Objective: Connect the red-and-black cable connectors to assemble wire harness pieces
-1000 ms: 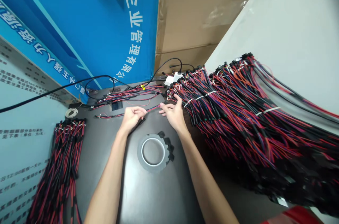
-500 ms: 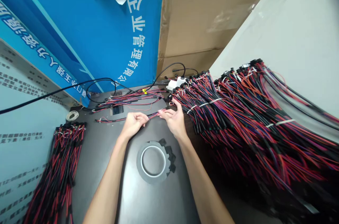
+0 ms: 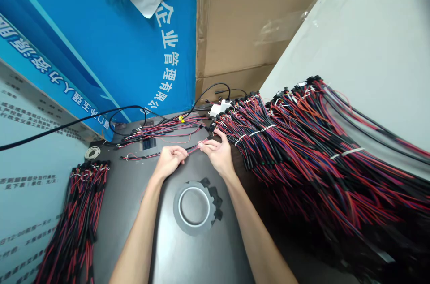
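Red, blue and black wires, gathered into a thin strand (image 3: 193, 149), are running between two bare hands over a dark grey, glossy tabletop (image 3: 201, 261). The left hand (image 3: 171, 160) is curling its fingers inward and seemingly pinching the strand, though its palm side is hiding the exact contact; beyond it, what looks like the same strand is trailing leftward. The right hand (image 3: 217, 152) is closing thumb and fingertips on the other end (one finger is standing apart from the pinch). Nearer the wearer, a flat grey roll of tape (image 3: 194, 229) is lying untouched, with jagged black pieces (image 3: 217, 201) sticking out along its right edge. Close by on the right, a large heap of tied red-and-black cables (image 3: 302, 154) is spreading out. Judging from the pose, the step in hand is steadying and aligning the strand; the next move is calling for both pinches staying firm and the wires lying parallel.
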Available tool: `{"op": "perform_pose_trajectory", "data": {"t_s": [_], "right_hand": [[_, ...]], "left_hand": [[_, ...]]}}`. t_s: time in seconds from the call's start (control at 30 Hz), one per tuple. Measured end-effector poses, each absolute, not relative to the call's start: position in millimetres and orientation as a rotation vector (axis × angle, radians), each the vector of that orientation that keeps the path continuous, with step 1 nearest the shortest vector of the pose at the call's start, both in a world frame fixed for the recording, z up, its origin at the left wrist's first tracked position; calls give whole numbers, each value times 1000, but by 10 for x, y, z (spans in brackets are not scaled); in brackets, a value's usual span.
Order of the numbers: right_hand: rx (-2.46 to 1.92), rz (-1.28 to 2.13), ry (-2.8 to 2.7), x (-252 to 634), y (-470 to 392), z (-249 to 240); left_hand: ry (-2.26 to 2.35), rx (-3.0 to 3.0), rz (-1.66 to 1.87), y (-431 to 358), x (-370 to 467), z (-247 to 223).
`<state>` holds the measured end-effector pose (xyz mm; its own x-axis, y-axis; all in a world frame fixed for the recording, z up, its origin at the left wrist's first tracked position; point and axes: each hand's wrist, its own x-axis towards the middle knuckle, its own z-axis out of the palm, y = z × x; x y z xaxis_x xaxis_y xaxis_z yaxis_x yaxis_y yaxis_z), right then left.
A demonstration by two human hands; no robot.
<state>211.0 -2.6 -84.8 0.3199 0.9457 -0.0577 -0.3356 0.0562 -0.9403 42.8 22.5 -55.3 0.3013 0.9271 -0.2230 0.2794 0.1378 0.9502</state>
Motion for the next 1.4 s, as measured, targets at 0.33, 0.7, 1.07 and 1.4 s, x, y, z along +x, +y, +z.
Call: {"op": "perform_pose_trajectory", "data": {"t_s": [0.33,0.7,1.07,1.4], "right_hand": [[-1087,1166,-662,2115,-21,-819],[-1082,1172,-714,2178,-38,-850],[-1097,1188,-654,2133,-47,-826],[-1127,1203,-579,2140,-60,-720]], "left_hand": [[1216,1413,655,221,424,-535],[1270,1449,605,198,463,-470],[1251,1513,594,204,434,-521],[1188,1682,528,191,413,-511]]}}
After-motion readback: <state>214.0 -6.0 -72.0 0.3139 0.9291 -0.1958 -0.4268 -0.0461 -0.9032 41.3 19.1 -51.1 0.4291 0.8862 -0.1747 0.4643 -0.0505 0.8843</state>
